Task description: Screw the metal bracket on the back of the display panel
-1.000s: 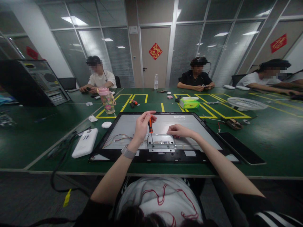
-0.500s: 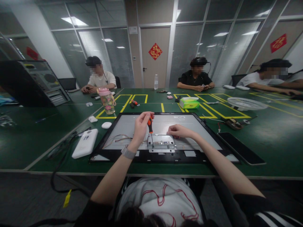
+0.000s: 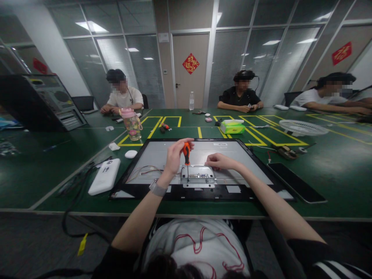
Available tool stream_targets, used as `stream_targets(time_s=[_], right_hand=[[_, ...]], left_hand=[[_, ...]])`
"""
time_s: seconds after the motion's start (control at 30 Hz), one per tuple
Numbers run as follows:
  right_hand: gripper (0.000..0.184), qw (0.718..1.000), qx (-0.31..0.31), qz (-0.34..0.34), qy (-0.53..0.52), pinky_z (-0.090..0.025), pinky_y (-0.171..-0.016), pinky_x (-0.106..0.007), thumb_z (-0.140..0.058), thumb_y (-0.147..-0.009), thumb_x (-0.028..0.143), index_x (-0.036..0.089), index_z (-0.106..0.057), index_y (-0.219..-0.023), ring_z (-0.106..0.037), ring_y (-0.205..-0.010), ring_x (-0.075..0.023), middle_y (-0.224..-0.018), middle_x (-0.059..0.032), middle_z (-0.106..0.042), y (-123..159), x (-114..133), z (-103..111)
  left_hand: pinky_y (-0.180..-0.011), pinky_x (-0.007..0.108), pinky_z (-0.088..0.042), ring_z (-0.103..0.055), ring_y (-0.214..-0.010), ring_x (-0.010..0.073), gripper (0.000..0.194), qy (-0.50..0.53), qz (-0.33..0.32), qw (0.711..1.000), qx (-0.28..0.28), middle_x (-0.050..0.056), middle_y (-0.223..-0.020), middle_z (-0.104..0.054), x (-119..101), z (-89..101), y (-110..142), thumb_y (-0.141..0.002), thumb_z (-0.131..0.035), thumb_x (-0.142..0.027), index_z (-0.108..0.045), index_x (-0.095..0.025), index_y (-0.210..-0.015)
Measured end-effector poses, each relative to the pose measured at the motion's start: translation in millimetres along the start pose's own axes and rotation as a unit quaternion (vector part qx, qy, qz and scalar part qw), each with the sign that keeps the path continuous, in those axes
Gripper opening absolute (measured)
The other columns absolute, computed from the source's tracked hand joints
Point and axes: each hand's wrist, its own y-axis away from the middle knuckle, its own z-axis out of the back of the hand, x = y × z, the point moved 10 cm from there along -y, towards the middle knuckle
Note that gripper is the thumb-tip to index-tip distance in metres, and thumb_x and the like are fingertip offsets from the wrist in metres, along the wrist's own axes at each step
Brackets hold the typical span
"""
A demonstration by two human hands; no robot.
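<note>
An orange-and-black screwdriver (image 3: 187,153) stands almost upright, its handle in the fingers of my left hand (image 3: 174,155). Its shaft reaches down to the left part of a silver metal bracket (image 3: 200,171). Under the bracket lies a flat display panel (image 3: 250,162) with a grey back and a black frame. My right hand (image 3: 221,161) rests at the bracket's upper right edge with its fingers curled together; whatever is between the fingertips is hidden. Thin wires (image 3: 145,170) run across the panel to the left of the bracket.
A white power bank (image 3: 104,176) and black cables lie left of the panel, a dark phone (image 3: 295,181) right of it. Beyond stand a pink-lidded bottle (image 3: 132,126) and a green tissue pack (image 3: 232,126). A computer case (image 3: 40,102) is at far left. Several people sit across the table.
My left hand has shifted slightly right on the screwdriver, and more of the orange handle shows. My right hand has stayed in place.
</note>
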Motion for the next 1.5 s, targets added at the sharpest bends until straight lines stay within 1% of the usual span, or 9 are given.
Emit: stream_targets(time_s=[0.1, 0.3, 0.47, 0.7, 0.83, 1.0, 1.23, 1.3, 1.5], right_hand=[[0.045, 1.0, 0.001, 0.001, 0.001, -0.035, -0.045, -0.02, -0.054, -0.076, 0.06, 0.015, -0.054, -0.076, -0.046, -0.048, -0.0087, -0.056, 0.0021, -0.051, 0.7, 1.4, 0.1], [0.046, 1.0, 0.001, 0.005, -0.006, -0.036, -0.045, -0.021, -0.055, -0.075, 0.061, 0.015, -0.054, -0.075, -0.045, -0.047, -0.0083, -0.056, 0.0023, -0.051, 0.6, 3.2, 0.2], [0.045, 1.0, 0.003, 0.003, -0.005, -0.037, -0.046, -0.021, -0.054, -0.076, 0.061, 0.015, -0.053, -0.074, -0.045, -0.047, -0.0082, -0.056, 0.0027, -0.05, 0.1, 2.6, -0.4], [0.046, 1.0, 0.002, 0.005, -0.002, -0.036, -0.046, -0.021, -0.055, -0.075, 0.061, 0.015, -0.054, -0.075, -0.045, -0.047, -0.0086, -0.056, 0.0023, -0.051, 0.6, 3.1, 0.1], [0.046, 1.0, 0.002, 0.002, -0.006, -0.036, -0.046, -0.021, -0.054, -0.075, 0.061, 0.015, -0.054, -0.074, -0.045, -0.047, -0.0085, -0.055, 0.0029, -0.05, 0.6, 2.9, -0.6], [0.046, 1.0, 0.001, 0.0, -0.007, -0.037, -0.047, -0.021, -0.055, -0.075, 0.06, 0.015, -0.054, -0.074, -0.045, -0.047, -0.0083, -0.055, 0.0029, -0.05, 1.4, 5.0, -0.3], [0.044, 1.0, 0.001, -0.002, 0.002, -0.036, -0.045, -0.021, -0.054, -0.076, 0.059, 0.015, -0.053, -0.074, -0.044, -0.046, -0.0082, -0.054, 0.0029, -0.05, 1.7, 5.9, 0.1], [0.044, 1.0, 0.0, 0.002, 0.004, -0.036, -0.045, -0.021, -0.054, -0.076, 0.059, 0.015, -0.053, -0.074, -0.045, -0.047, -0.0085, -0.054, 0.0028, -0.05, 1.7, 6.0, 0.3], [0.047, 1.0, -0.001, 0.002, 0.002, -0.036, -0.047, -0.021, -0.055, -0.074, 0.062, 0.015, -0.054, -0.074, -0.045, -0.048, -0.0087, -0.055, 0.0027, -0.051, 0.7, 3.7, 0.5]], left_hand=[[-0.072, 0.025, -0.048, -0.063, -0.074, 0.0141, 0.028, 0.005, 0.001, 1.0, 0.007, 0.006, -0.081, -0.069, 1.3, 0.3, 0.4, -0.085, -0.047, -0.026, -0.069, -0.013, -0.097], [-0.076, 0.026, -0.048, -0.061, -0.08, 0.0141, 0.026, -0.088, -0.03, 0.995, 0.041, 0.006, -0.088, -0.068, -10.1, -11.0, 2.8, -0.083, -0.057, -0.029, -0.068, -0.017, -0.104], [-0.067, 0.022, -0.044, -0.056, -0.073, 0.0117, 0.017, -0.152, -0.071, 0.986, 0.022, 0.003, -0.084, -0.062, -20.4, -10.3, 4.4, -0.077, -0.065, -0.028, -0.071, -0.02, -0.09], [-0.083, 0.028, -0.045, -0.059, -0.093, 0.0174, 0.032, -0.075, -0.031, 0.996, 0.04, 0.007, -0.099, -0.065, -5.2, -8.3, 2.0, -0.086, -0.042, -0.024, -0.068, -0.018, -0.104], [-0.079, 0.026, -0.045, -0.059, -0.085, 0.0153, 0.028, -0.116, -0.04, 0.992, 0.032, 0.006, -0.09, -0.065, -10.2, -7.7, 2.0, -0.085, -0.048, -0.023, -0.068, -0.018, -0.104], [-0.066, 0.021, -0.043, -0.053, -0.074, 0.0116, 0.016, -0.149, -0.084, 0.985, 0.017, 0.002, -0.082, -0.056, -25.9, -9.3, 5.2, -0.077, -0.063, -0.024, -0.071, -0.02, -0.09], [-0.075, 0.026, -0.045, -0.058, -0.082, 0.015, 0.026, -0.098, -0.053, 0.994, 0.012, 0.005, -0.087, -0.064, -14.1, -5.6, 3.8, -0.087, -0.048, -0.03, -0.07, -0.018, -0.097], [-0.072, 0.025, -0.045, -0.058, -0.077, 0.0141, 0.025, -0.099, -0.045, 0.994, 0.012, 0.004, -0.082, -0.064, -12.2, -4.7, 3.5, -0.086, -0.05, -0.03, -0.07, -0.018, -0.097], [-0.062, 0.022, -0.041, -0.051, -0.068, 0.0105, 0.011, -0.141, -0.086, 0.986, -0.005, 0.002, -0.079, -0.057, -25.1, -3.9, 5.3, -0.076, -0.065, -0.028, -0.07, -0.019, -0.082]])
